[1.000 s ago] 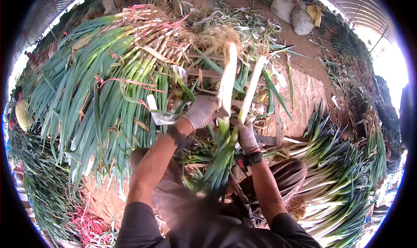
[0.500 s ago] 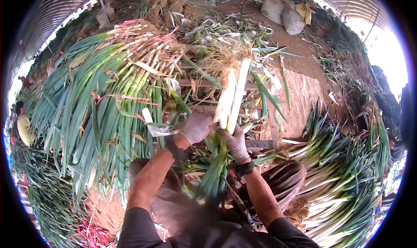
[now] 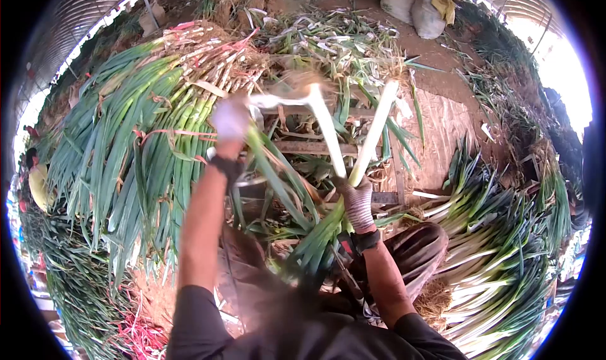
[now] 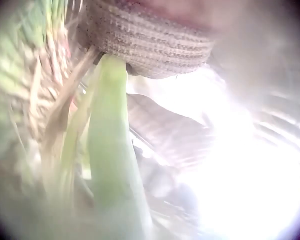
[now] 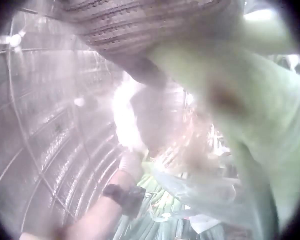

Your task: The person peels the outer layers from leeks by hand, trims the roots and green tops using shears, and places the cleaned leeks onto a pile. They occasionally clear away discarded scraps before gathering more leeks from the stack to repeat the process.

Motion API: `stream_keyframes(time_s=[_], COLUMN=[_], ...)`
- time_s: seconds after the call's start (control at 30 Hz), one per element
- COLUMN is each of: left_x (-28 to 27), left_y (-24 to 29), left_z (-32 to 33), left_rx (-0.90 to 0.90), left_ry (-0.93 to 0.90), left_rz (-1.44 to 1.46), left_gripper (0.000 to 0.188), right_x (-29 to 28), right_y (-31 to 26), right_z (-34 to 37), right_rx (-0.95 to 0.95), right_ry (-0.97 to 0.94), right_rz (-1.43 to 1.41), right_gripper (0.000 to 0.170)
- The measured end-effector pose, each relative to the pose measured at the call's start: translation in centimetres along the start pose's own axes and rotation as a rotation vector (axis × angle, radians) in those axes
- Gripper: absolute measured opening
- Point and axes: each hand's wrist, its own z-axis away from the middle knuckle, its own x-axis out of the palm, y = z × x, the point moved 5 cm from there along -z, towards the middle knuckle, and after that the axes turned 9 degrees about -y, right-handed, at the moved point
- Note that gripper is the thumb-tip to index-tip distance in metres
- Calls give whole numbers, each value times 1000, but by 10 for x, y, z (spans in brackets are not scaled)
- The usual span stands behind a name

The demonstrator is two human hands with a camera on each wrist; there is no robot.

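Since the earlier frame: left hand (image 3: pixel 230 117) has swung up and outward, away from the right; the two leeks (image 3: pixel 375 133), side by side before, now splay in a V. A pale strip (image 3: pixel 278 100) has appeared between left hand and root end of the nearer-left leek.

Nearest, dark sleeves (image 3: pixel 196 322) and a bent knee (image 3: pixel 426 249). Leek tops (image 3: pixel 319 240) hang toward the lap, roots pointing away; likely held so to keep the white shafts exposed.

Right hand (image 3: pixel 357 202), striped glove, fingers curled round both leeks where white meets green; apparently the anchor against the other hand's pull. Forearm reaches forward, wrist low, close to the knee.

Left hand blurred; left wrist view has a green leaf (image 4: pixel 112 145) running up into the glove, so it seems gripped. Exact finger positions: cannot tell. Forearm extended steeply forward, hand beside the bundled pile (image 3: pixel 139 139), roots away, perhaps aligned for handling.

To the right, loose leeks (image 3: pixel 492 271) fan out, white ends inward. Beyond: scattered trimmings (image 3: pixel 328 41), then sacks (image 3: pixel 428 19) on bare earth.
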Motion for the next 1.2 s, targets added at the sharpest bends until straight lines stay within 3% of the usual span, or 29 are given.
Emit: stream_keyframes(time_s=[0.03, 0.07, 0.1, 0.13, 0.17, 0.2, 0.23, 0.3, 0.37, 0.4, 0.43, 0.47, 0.5, 0.53, 0.57, 0.63, 0.7, 0.77, 0.8, 0.9, 0.93, 1.03, 1.1, 1.13, 1.2], left_x=[-5, -37, -66, -79, -81, -135, -154, -157, -121, -55, -24, -26, 18, 7, 23, 49, 63, 46, 31, 16, 12, -52, -86, -105, -142], left_y=[-44, -53, -53, -93, -192, -98, -189, -126, -34, -71, -18, 41, 29, 75, 93, 124, 153, 180, 185, 190, 190, 193, 169, 148, 94], left_z=[-53, -76, -90, -126, -213, -165, -207, -161, -93, -88, -23, 27, 34, 63, 83, 105, 121, 129, 122, 74, 61, 32, 1, -31, -77], left_rx=[36, -92, -109, -32, -256, -98, -379, -227, -49, 174, 263, 199, 379, 388, 30, -22, 387, 269, 47, 157, 46, 66, 137, 257, 257], left_ry=[36, 43, 141, 329, 222, -5, 166, -63, -470, -643, -889, -1067, -1072, -917, -1050, -1054, -797, -575, -557, -442, -491, -269, -111, -1, 24], left_rz=[-373, -469, -573, -619, -697, -624, -574, -262, -326, -204, 128, -317, -379, -288, 412, 1022, 859, 855, 1002, 1291, 1355, 1362, 1341, 1299, 1381], left_gripper=[26, 28, 27, 30, 36, 49, 63, 62, 50, 40, 52, 83, 97, 99, 94, 94, 95, 80, 59, 28, 22, 16, 13, 12, 13], right_x=[-5, -10, -7, -2, 0, -10, -23, -35, -37, -34, -28, -22, -15, -9, -6, 0, 14, 21, 22, 25, 25, 23, 20, 15, 1], right_y=[1, 2, -4, -15, -20, -27, -24, -27, -18, -15, -20, -19, -23, -25, -25, -29, -37, -44, -45, -59, -59, -61, -67, -65, -63], right_z=[3, 5, 9, 12, 14, 17, 16, 13, 3, 0, 1, -1, -1, 0, 1, 4, 4, 10, 13, 26, 29, 40, 48, 47, 49], right_rx=[118, 67, 43, 13, 3, 63, 76, 33, 28, 59, 52, 52, 18, -15, 15, -42, -101, -156, -163, -103, -107, -110, -57, -55, -111], right_ry=[-36, -46, -37, -23, 17, 44, 69, 107, 108, 95, 65, 14, -9, -24, -8, -67, -117, -126, -144, -130, -117, -100, -100, -76, -36], right_rz=[-33, 31, 68, 100, 59, 64, 42, 7, -12, -3, 13, 28, 11, -8, 29, 26, 46, 264, 316, 361, 359, 169, 176, 210, 147], right_gripper=[21, 23, 19, 15, 23, 21, 20, 17, 16, 16, 17, 20, 20, 21, 22, 25, 27, 32, 34, 32, 31, 26, 24, 23, 22])
